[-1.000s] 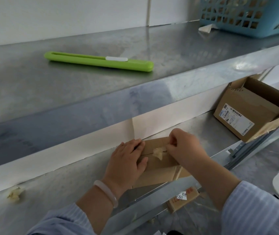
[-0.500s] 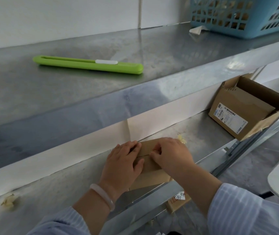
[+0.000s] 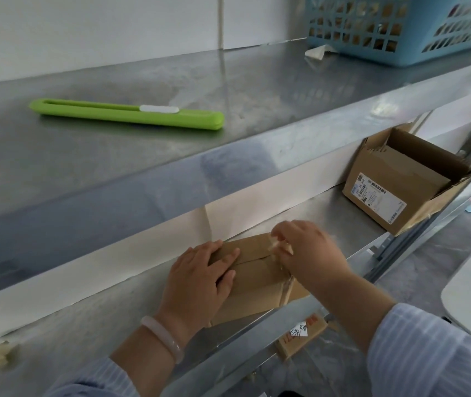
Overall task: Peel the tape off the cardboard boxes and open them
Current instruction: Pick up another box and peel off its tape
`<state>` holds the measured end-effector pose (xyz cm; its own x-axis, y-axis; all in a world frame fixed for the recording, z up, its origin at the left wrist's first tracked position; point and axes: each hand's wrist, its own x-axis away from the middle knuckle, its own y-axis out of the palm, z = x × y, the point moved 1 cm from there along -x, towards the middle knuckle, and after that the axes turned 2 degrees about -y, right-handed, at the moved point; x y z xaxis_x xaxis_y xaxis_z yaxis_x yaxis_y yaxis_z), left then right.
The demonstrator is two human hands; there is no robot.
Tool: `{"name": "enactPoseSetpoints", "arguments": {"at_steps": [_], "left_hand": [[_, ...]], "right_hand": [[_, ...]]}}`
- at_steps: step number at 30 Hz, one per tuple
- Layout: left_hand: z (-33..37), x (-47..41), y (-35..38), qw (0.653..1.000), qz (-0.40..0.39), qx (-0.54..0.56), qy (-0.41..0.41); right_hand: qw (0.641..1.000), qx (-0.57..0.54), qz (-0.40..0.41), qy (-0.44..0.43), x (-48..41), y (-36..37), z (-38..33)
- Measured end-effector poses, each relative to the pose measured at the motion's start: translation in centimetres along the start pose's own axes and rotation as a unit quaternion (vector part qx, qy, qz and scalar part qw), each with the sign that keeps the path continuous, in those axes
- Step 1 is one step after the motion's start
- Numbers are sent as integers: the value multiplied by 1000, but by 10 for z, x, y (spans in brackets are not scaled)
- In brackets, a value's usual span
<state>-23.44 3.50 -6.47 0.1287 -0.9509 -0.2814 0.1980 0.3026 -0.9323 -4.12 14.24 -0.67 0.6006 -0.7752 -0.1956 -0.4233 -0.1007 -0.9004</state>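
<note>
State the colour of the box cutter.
The box cutter is bright green with a white slider; head view.

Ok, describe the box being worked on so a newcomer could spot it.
Find the lower steel shelf, under the one holding the green cutter. At its front edge lies a flat cardboard box, left hand pressing it, right hand pinching its tape. Unlike the taller labelled box to the right, it is closed.

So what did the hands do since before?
The right hand slid rightward along the small box, away from the left hand, and now pinches tape, peeling it up. The left hand stayed pressed flat on the box; the green cutter stayed put.
</note>
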Motion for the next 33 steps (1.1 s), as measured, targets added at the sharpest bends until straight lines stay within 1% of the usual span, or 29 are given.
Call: {"name": "enactPoseSetpoints", "arguments": {"at_steps": [3,5,7,8,10,11,13,15,20,22,24,25,26,27,29,31,32,33], "left_hand": [[1,-1,-2,1000,-6,-1,-9],[2,-1,-4,1000,-16,-3,-10],[4,-4,-7,999,-28,1,-19],[7,-6,-9,999,-30,9,-30],[14,-12,-11,998,-29,12,-50],[19,-15,-10,998,-31,-5,-54],[27,-19,-6,997,-34,-57,-50],[29,-19,-2,995,-28,-84,-52],[29,-18,-2,994,1,-97,-48],[30,-18,-2,994,-1,-94,-48],[29,-17,-2,995,-2,-87,-52],[28,-17,-2,995,-3,-82,-54],[28,-17,-2,995,-6,-79,-55],[28,-17,-2,995,-7,-78,-55],[28,-18,-3,995,-7,-80,-53],[29,-19,-3,995,-9,-81,-55],[30,-19,-3,995,-9,-81,-56],[30,-19,-3,995,-10,-81,-57]], "right_hand": [[999,-16,-44,1,4,12,-8],[997,-48,-38,44,3,15,-7],[990,-93,-25,107,2,15,-4],[985,-98,-39,134,2,14,-2],[982,-55,-83,159,0,13,-2],[983,-27,-92,158,0,12,-3],[986,0,-83,147,-2,12,-8],[988,-8,-64,142,-2,12,-10],[988,-45,-17,144,0,5,2],[982,-83,-3,170,-2,6,11],[960,-163,8,226,-5,8,19],[940,-221,12,258,-6,10,23],[912,-289,15,290,-5,12,26],[876,-361,16,319,-4,14,28],[807,-472,16,354,-1,14,30],[752,-544,15,371,2,12,33],[735,-563,17,378,4,10,34],[732,-564,17,382,7,7,34]]}}
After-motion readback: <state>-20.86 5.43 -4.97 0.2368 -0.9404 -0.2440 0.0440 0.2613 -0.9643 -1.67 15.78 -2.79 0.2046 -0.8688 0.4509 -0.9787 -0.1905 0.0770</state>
